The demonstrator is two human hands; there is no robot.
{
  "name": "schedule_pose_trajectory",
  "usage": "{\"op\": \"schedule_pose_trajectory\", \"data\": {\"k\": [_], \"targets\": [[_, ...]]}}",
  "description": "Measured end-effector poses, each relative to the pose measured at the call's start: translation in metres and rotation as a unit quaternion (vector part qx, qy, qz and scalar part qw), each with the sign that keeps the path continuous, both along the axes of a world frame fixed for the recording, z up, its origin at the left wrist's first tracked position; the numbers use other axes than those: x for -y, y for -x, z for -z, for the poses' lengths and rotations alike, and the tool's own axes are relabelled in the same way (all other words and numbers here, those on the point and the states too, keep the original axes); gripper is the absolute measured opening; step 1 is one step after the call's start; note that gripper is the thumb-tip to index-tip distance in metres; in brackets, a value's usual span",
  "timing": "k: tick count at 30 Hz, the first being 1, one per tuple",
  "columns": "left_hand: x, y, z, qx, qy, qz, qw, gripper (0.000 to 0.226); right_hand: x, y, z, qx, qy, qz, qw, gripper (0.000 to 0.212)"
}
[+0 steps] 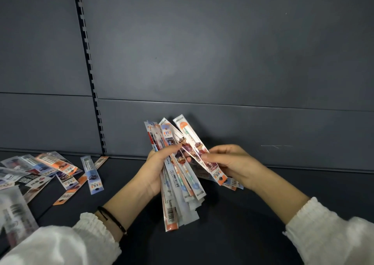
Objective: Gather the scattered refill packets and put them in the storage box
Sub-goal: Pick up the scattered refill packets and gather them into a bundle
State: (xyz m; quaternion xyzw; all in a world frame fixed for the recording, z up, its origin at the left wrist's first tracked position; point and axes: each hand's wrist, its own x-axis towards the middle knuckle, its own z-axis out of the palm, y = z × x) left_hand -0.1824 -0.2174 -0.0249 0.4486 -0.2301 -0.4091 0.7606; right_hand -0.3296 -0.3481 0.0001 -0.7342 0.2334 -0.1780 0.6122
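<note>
Dark grey metal all round: we see a shelf deck [222,234] w/ a back panel [222,62] behind it and a slotted upright [91,72] running down the panel at left.

Mid-frame, above the deck, the left hand [155,171] grips a bundle of refill packets [174,210], fingers and thumb curled round the stack approx. at its middle. The bundle fans out at the top, and its lower ends hang below the palm. The right hand [232,163] pinches an orange-topped packet [188,135] at the fan's right edge, thumb on its face, other fingers curled behind. That packet slants up-left, top end just beside the rest of the fan. A few more packet ends poke out under the right hand; we can't tell which hand holds those.

On the deck at far left, well apart from the hands, lie scattered packets [60,167] in a loose pile, overlapping at odd angles. Just right of the pile a blue-and-white packet [92,173] lies lengthwise, w/ an orange-edged packet [68,192] slanting beside it. Bottom-left corner: clear wrappers [16,214], too blurred for us to read.

White ribbed sleeves on both arms, left sleeve [60,244] and right sleeve [323,230]. A black band [111,218] sits on the left wrist.
</note>
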Motion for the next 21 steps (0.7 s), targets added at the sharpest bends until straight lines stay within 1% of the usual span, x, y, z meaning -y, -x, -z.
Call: {"op": "schedule_pose_trajectory", "data": {"k": [2, 3, 4, 7, 9, 11, 12, 13, 14, 15, 16, 17, 20, 21], "targets": [[-0.001, -0.001, -0.001, -0.019, 0.01, 0.035, 0.999, 0.022, 0.004, 0.0, 0.001, 0.005, -0.041, 0.003, 0.999, 0.023], [-0.002, 0.0, -0.003, -0.027, 0.018, 0.053, 0.998, 0.018, 0.005, 0.0, 0.001, 0.009, -0.062, 0.001, 0.998, 0.025], [-0.002, 0.0, -0.004, -0.033, 0.027, 0.065, 0.997, 0.019, 0.006, 0.001, 0.0, 0.011, -0.077, -0.004, 0.997, 0.024], [-0.003, -0.001, -0.007, -0.053, 0.064, 0.084, 0.993, 0.033, 0.01, 0.002, -0.002, 0.028, -0.103, -0.024, 0.994, 0.021], [-0.003, -0.002, -0.008, -0.06, 0.074, 0.087, 0.992, 0.035, 0.016, 0.003, -0.003, 0.08, -0.143, -0.022, 0.986, 0.019], [-0.003, -0.009, -0.005, -0.076, 0.057, 0.073, 0.993, 0.031, 0.025, 0.007, -0.002, 0.156, -0.194, -0.022, 0.968, 0.009], [-0.003, -0.012, -0.003, -0.085, 0.043, 0.072, 0.993, 0.028, 0.03, 0.009, -0.001, 0.185, -0.215, -0.031, 0.958, 0.007], [-0.003, -0.015, -0.003, -0.1, 0.03, 0.081, 0.991, 0.026, 0.033, 0.01, -0.001, 0.204, -0.228, -0.05, 0.951, 0.011], [-0.003, -0.018, -0.001, -0.111, 0.022, 0.094, 0.989, 0.027, 0.037, 0.012, 0.0, 0.21, -0.232, -0.073, 0.947, 0.022], [-0.004, -0.019, -0.001, -0.12, 0.017, 0.113, 0.986, 0.033, 0.039, 0.012, 0.001, 0.203, -0.229, -0.094, 0.947, 0.035], [-0.004, -0.019, 0.0, -0.123, 0.013, 0.133, 0.983, 0.042, 0.039, 0.013, 0.002, 0.186, -0.222, -0.11, 0.951, 0.043], [-0.006, -0.018, -0.001, -0.121, 0.003, 0.154, 0.981, 0.048, 0.041, 0.013, 0.003, 0.165, -0.209, -0.124, 0.956, 0.045], [-0.005, -0.018, -0.003, -0.082, -0.033, 0.173, 0.981, 0.037, 0.039, 0.014, 0.005, 0.106, -0.164, -0.156, 0.968, 0.038], [-0.005, -0.018, -0.004, -0.067, -0.042, 0.187, 0.979, 0.039, 0.037, 0.014, 0.005, 0.097, -0.158, -0.161, 0.969, 0.034]]}}
